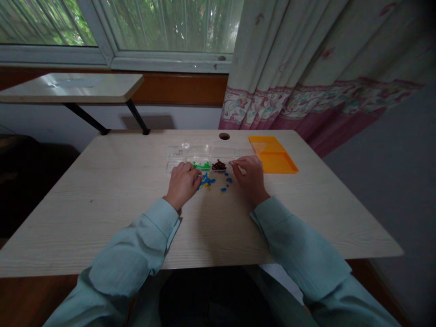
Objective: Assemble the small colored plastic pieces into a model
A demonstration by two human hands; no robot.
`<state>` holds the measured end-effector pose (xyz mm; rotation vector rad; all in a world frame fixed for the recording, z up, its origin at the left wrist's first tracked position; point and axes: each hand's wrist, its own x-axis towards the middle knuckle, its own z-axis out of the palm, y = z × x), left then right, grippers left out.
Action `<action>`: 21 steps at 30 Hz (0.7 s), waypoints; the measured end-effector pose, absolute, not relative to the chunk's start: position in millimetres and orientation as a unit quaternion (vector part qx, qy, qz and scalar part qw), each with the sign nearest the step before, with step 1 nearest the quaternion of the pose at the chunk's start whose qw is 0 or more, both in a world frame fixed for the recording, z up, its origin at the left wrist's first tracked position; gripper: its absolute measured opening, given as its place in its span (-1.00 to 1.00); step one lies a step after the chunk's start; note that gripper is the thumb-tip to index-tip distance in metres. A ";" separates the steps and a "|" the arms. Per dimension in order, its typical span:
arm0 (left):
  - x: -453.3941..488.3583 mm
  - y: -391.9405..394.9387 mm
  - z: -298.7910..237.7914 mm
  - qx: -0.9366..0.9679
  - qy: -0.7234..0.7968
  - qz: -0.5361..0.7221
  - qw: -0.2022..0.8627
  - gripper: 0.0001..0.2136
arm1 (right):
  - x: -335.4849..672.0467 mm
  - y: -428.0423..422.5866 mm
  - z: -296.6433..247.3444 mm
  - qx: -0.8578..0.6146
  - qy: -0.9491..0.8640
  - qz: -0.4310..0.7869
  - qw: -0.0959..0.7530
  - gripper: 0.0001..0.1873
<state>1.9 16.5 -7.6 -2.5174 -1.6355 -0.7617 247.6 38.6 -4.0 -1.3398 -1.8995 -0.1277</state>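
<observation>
Just beyond the fingertips of both hands lies a clear tray [177, 158] divided into compartments. The compartment just beyond the left hand [183, 184] holds green pieces [201, 165], and the one beside it, just left of the right hand's fingertips, holds dark brown pieces [218, 165]. The other compartments farther from the hands look bare, though the clear plastic makes their walls and their number hard to make out. Past the right hand [250, 178], on its outer side, sits a shallow orange tray [277, 161] with nothing visible in it.

Between the two hands, loose on the surface [119, 195], lie small blue pieces [208, 181], a cluster touching the left hand's fingers with a few scattered nearer the right hand. A bit of yellow shows among the cluster. The pieces are too small to tell their shape.

The left hand is curled, knuckles up, its fingertips hidden against the blue cluster; I cannot tell whether it pinches a piece. The right hand rests with fingers stretched toward the brown compartment, and whether they grip anything cannot be told either.
</observation>
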 end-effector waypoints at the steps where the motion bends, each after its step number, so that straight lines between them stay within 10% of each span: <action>1: 2.2 16.6 -7.9 -0.814 -0.527 -0.244 0.021 -0.81 | 247.2 38.5 -3.8 -0.528 -0.750 -0.049 0.396 -0.74; 21: 4.0 15.0 -4.2 -0.829 -0.511 -0.226 0.021 -0.87 | 244.6 37.8 -4.8 -0.518 -0.757 -0.035 0.396 -0.77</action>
